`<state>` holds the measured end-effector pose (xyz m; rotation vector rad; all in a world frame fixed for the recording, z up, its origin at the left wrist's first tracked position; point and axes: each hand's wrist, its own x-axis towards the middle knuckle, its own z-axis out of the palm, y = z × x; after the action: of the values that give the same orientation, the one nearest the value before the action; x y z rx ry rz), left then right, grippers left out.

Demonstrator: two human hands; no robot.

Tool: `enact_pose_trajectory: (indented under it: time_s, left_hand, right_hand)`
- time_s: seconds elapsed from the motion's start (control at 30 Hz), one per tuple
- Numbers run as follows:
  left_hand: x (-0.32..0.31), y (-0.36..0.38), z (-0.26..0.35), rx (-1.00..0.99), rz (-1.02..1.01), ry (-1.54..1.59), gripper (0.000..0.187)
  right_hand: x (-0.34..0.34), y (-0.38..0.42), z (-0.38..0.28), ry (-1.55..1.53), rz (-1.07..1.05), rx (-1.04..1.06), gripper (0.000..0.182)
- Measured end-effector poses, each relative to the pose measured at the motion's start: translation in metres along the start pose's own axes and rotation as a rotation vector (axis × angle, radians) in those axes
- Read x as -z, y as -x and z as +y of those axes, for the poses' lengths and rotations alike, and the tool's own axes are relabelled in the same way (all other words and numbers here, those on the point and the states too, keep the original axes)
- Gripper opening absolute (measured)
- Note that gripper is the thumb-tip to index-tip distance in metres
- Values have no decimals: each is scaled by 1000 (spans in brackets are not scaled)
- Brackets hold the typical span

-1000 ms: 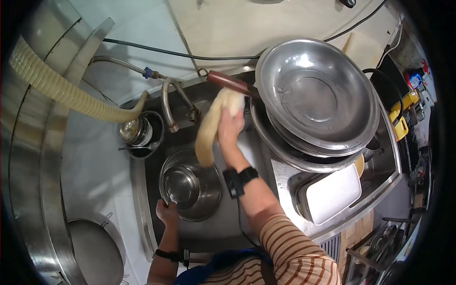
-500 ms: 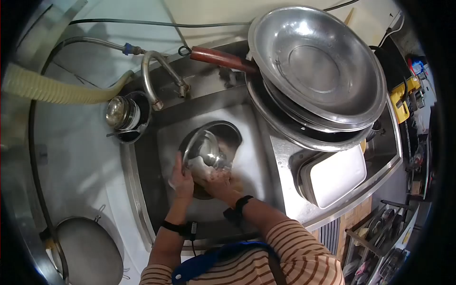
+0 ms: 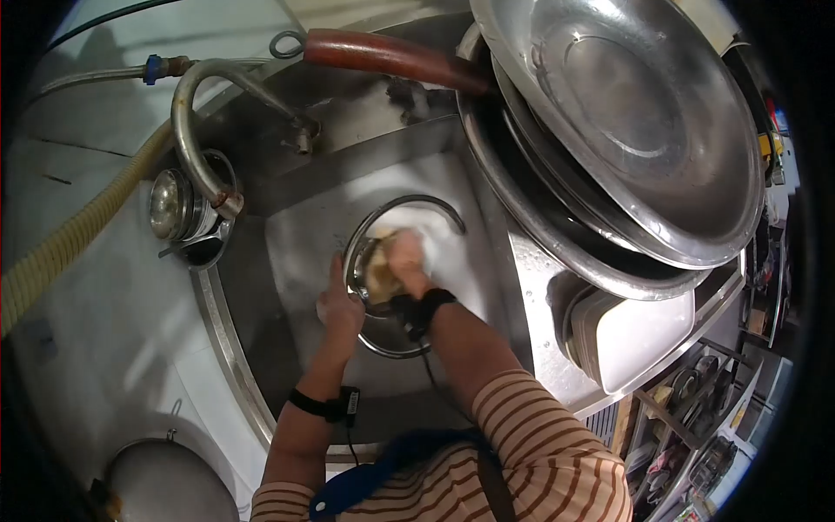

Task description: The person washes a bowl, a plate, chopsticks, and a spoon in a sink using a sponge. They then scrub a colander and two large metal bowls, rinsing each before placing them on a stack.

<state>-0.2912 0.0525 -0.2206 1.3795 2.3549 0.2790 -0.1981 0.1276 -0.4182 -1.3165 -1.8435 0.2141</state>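
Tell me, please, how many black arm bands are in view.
2: the left-arm band below the left elbow, nearer the wrist, and the right-arm band at the right wrist.

The right hand is blurred, partly hiding what looks like a cloth; forward-right of that hand, the top edge crops the uppermost basin.

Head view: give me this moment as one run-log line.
left hand: at rim of metal bowl; right hand: on tan cloth inside bowl, fingers blurred; bowl: in sink; faucet: left of bowl
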Motion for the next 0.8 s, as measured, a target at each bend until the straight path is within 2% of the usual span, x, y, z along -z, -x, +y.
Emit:
enact_pose_trajectory:
  time_s: [0.03,0.07,0.1,0.17,0.2,0.23,0.3,0.37,0.4,0.43,0.5,0.57,0.63,0.7,0.73,0.8]
  left_hand:
    - [-2,-3,-3,17,7,45,76]
    - [-2,-3,-6,34,11,87,76]
    - [1,-6,-5,109,-2,80,74]
    - [-2,-8,-22,14,179,209,73]
    - [-2,-8,-31,-33,266,274,72]
    - [6,-12,-31,-26,251,240,73]
    - [26,-20,-26,-14,221,169,74]
    - [26,-18,-26,-120,200,143,76]
    - [32,-16,-14,-177,187,128,77]
    - [37,-15,3,123,-57,5,78]
    - [33,-13,9,60,-51,3,76]
    - [27,-13,5,-30,14,67,74]
    - [10,-14,-15,-161,112,190,71]
    - [24,-15,0,-37,115,125,69]
    - [29,-16,5,31,126,100,67]
    - [31,-16,-12,-39,174,218,64]
  right_hand:
    - [-13,-28,-24,-64,-628,-568,15]
    - [-10,-35,-52,-149,-742,-551,16]
    - [-1,-31,-73,-199,-823,-369,17]
    - [37,-28,-102,-295,-1008,-105,20]
    - [68,-27,-102,-362,-1056,-132,20]
    - [100,-28,-102,-427,-1104,-161,22]
    - [106,-12,-89,-117,-1440,-155,25]
    - [142,-43,-78,-23,-1368,-326,33]
    - [140,-33,-64,14,-1165,-460,29]
    - [127,-15,-46,51,-957,-591,26]
    - [46,12,24,5,-584,22,31]
    - [-5,18,26,21,-442,0,32]
    - [-60,13,-5,39,-289,-44,33]
    - [-18,-37,-56,-303,-337,-397,38]
    - [14,-59,-82,-428,-307,-492,41]
    - [74,-95,-120,-486,-274,-480,46]
